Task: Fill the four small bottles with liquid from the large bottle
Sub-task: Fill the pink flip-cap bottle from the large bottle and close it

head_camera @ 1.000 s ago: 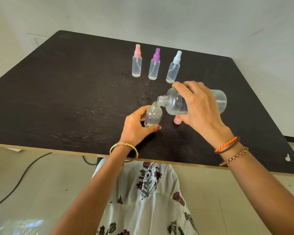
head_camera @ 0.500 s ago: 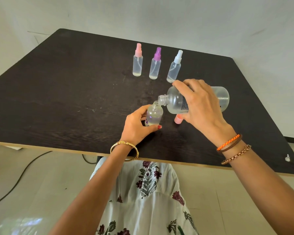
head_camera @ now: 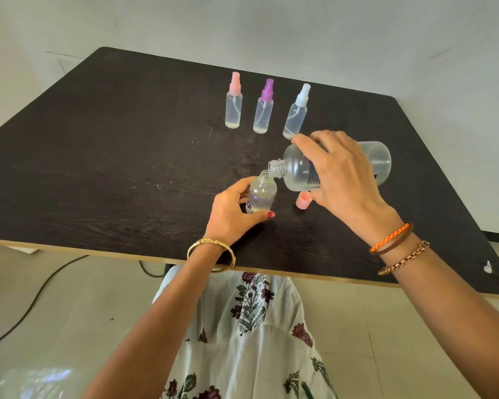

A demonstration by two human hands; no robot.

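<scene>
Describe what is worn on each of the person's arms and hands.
Both forearms are bare, no sleeves. The left wrist carries a gold bangle with small red stones, and the left hand's thumbnail is painted red. The right wrist, below the right hand, carries an orange braided band, a thin brown band beside it, and a copper-coloured chain bracelet.

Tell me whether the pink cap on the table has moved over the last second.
No. The pink cap still lies beside the small open bottle, under the tilted large bottle, equally near the table's front edge; only the camera shifted.

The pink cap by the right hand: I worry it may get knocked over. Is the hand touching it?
Cannot tell. In the head view the pink cap sits right against the right hand, which partly overlaps it; neither contact nor a gap shows plainly.
</scene>
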